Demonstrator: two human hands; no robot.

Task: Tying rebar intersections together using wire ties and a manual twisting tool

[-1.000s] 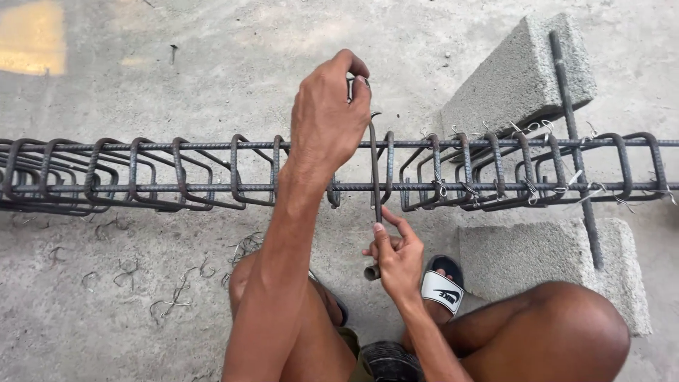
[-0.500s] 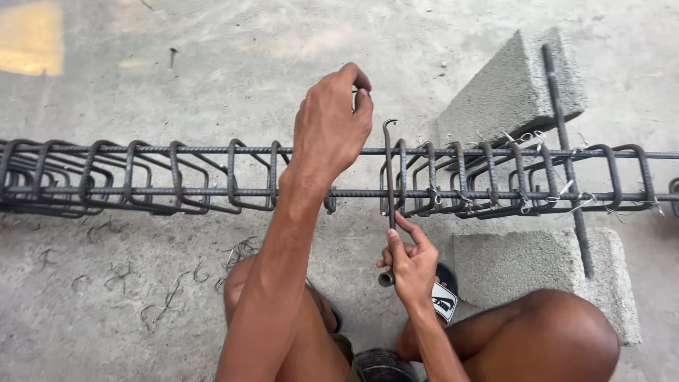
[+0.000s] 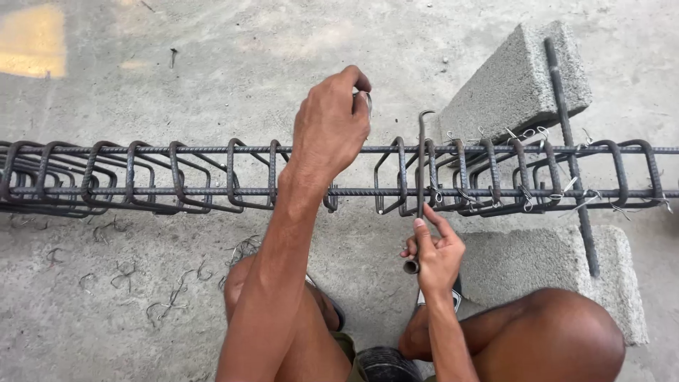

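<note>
Rebar cage (image 3: 177, 177) lies lengthwise across the concrete floor (image 3: 212, 64), its right end propped on two grey blocks (image 3: 516, 85). Nearest, the right hand (image 3: 433, 249) is closed around a hooked tying tool (image 3: 420, 184) standing upright against the bars. Beyond, the left hand (image 3: 331, 127) pinches a thin wire (image 3: 368, 99) above the top bar.

Single view, worn on the head, looking steeply down at the rebar cage (image 3: 177, 177) from the near side, close enough for forearms and knees to fill the lower frame. Faces forward across the cage, which runs left to right through mid-frame, toward bare concrete floor (image 3: 212, 64) beyond it. No second view, hence no shared ground; concrete blocks (image 3: 516, 85) right of the cage's middle.
</note>
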